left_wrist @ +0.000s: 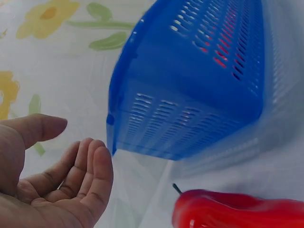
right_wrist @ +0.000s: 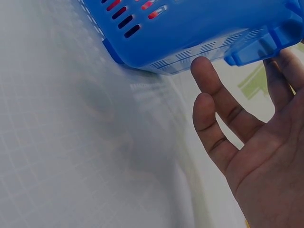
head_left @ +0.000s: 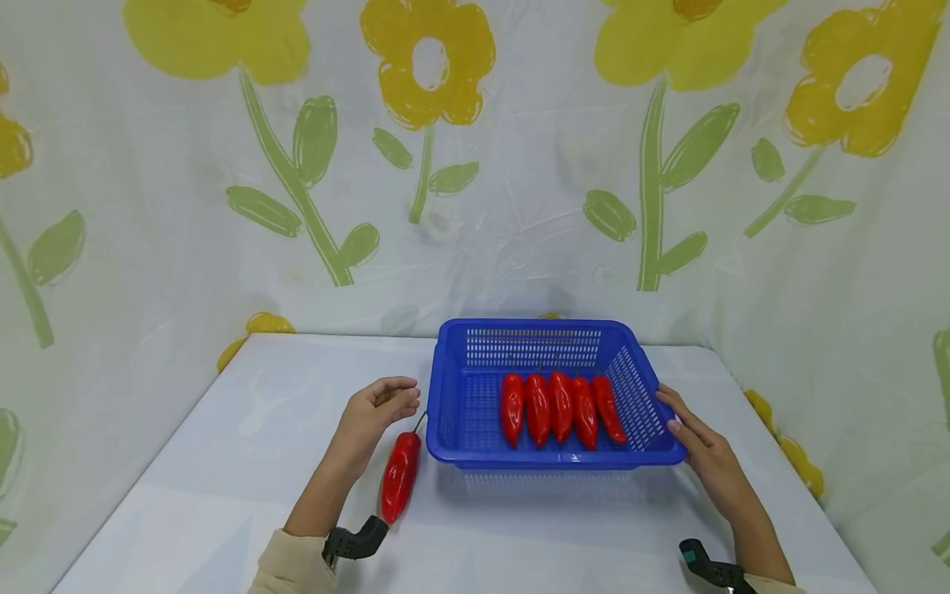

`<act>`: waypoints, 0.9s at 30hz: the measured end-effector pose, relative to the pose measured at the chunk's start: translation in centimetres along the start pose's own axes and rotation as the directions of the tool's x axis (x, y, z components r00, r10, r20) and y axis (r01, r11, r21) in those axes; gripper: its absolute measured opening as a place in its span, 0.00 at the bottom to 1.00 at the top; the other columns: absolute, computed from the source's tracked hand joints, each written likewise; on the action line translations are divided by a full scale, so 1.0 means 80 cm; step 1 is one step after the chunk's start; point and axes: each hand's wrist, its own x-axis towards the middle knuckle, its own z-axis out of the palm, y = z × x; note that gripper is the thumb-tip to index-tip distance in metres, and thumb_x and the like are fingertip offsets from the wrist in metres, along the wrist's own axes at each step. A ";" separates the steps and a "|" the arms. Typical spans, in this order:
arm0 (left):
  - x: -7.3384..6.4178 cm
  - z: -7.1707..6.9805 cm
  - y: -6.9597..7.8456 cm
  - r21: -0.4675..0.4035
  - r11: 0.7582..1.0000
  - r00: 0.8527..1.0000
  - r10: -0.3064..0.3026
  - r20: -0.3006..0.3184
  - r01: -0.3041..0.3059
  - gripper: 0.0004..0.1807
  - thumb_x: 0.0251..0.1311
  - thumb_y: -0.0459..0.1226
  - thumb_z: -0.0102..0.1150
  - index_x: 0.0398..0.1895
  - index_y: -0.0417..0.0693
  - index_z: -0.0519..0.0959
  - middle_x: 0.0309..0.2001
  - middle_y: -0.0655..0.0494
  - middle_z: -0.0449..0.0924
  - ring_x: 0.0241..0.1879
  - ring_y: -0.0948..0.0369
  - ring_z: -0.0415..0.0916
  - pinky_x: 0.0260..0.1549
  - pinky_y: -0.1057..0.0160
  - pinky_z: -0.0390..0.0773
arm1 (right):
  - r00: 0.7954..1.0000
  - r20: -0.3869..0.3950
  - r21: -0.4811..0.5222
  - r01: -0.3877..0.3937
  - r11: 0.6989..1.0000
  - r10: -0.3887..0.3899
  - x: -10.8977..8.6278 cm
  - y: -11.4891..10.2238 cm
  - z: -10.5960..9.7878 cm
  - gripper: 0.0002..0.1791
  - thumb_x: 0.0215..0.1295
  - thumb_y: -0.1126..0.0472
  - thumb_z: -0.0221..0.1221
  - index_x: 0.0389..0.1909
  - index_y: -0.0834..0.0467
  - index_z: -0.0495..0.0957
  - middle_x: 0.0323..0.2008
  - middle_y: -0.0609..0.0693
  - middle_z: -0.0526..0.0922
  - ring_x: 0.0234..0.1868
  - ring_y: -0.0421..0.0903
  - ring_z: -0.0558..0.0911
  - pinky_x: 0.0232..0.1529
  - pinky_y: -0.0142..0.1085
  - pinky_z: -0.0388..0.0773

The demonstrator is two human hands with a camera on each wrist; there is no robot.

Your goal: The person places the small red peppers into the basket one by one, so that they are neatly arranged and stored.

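Note:
A blue plastic basket (head_left: 475, 456) stands on the white table, with several red peppers (head_left: 560, 406) lying side by side in it. One more red pepper (head_left: 401, 477) lies on the table left of the basket, its thin stem pointing toward the basket; the left wrist view shows its stem end too. My left hand (head_left: 377, 421) hovers just left of the basket's left rim, fingers loosely bent, thumb apart, nothing held. At the opposite side, my right hand (head_left: 705, 452) has fingertips right at the right rim. In the right wrist view, two extended fingers (right_wrist: 216, 126) are beside the basket's outer wall.
The white tabletop (head_left: 245, 462) reaches back to a hanging white cloth (head_left: 512, 247) printed with yellow flowers and green leaves. Cloth also hangs along the left and right sides. A black wrist mount (head_left: 358, 540) is strapped on the left arm, another (head_left: 708, 565) on the right.

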 end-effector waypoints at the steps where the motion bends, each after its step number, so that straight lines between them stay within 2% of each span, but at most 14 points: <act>1: -0.002 -0.001 -0.003 0.006 1.000 1.000 -0.004 -0.006 0.004 0.22 0.69 0.43 0.61 0.60 0.38 0.76 0.53 0.42 0.81 0.48 0.53 0.82 0.58 0.52 0.76 | 1.000 0.000 0.000 0.001 1.000 -0.001 0.000 -0.001 0.000 0.28 0.81 0.47 0.44 0.78 0.45 0.58 0.79 0.42 0.48 0.74 0.69 0.52 0.54 0.24 0.71; 7: -0.013 -0.005 -0.022 0.027 0.999 0.999 -0.029 -0.036 0.030 0.22 0.68 0.44 0.61 0.59 0.41 0.77 0.54 0.42 0.81 0.53 0.45 0.79 0.61 0.46 0.73 | 1.000 -0.009 -0.005 -0.023 1.000 0.023 0.002 -0.001 -0.001 0.28 0.80 0.45 0.44 0.77 0.43 0.58 0.79 0.40 0.49 0.75 0.67 0.52 0.56 0.28 0.70; 15: -0.026 -0.010 -0.048 0.070 0.995 0.993 -0.069 -0.096 0.076 0.24 0.65 0.44 0.65 0.59 0.39 0.77 0.51 0.45 0.81 0.49 0.52 0.80 0.58 0.49 0.77 | 1.000 -0.010 -0.012 -0.023 1.000 0.023 -0.001 -0.001 0.001 0.28 0.80 0.45 0.43 0.78 0.42 0.57 0.79 0.41 0.49 0.74 0.68 0.53 0.55 0.28 0.71; 20: -0.031 -0.008 -0.056 0.107 0.990 0.989 -0.074 -0.124 0.088 0.24 0.63 0.42 0.66 0.58 0.38 0.77 0.50 0.47 0.81 0.50 0.53 0.78 0.54 0.54 0.80 | 0.999 -0.026 -0.034 -0.030 0.999 0.029 -0.002 -0.006 -0.001 0.28 0.80 0.45 0.43 0.78 0.42 0.57 0.79 0.41 0.49 0.74 0.69 0.53 0.56 0.34 0.70; 24: -0.032 -0.007 -0.061 0.182 0.979 0.986 -0.061 -0.156 0.089 0.24 0.62 0.42 0.67 0.58 0.39 0.77 0.50 0.48 0.81 0.50 0.53 0.77 0.52 0.55 0.81 | 0.999 -0.031 -0.045 -0.037 0.998 0.036 -0.001 -0.006 0.000 0.29 0.80 0.44 0.43 0.78 0.42 0.57 0.79 0.40 0.49 0.73 0.70 0.54 0.56 0.35 0.71; 27: -0.034 -0.008 -0.065 0.245 0.966 0.983 -0.043 -0.177 0.087 0.24 0.62 0.42 0.67 0.58 0.40 0.77 0.51 0.48 0.81 0.50 0.53 0.77 0.52 0.54 0.81 | 0.999 -0.030 -0.036 -0.041 0.998 0.040 -0.001 -0.003 0.002 0.29 0.79 0.44 0.44 0.78 0.42 0.58 0.79 0.40 0.49 0.73 0.70 0.54 0.56 0.32 0.72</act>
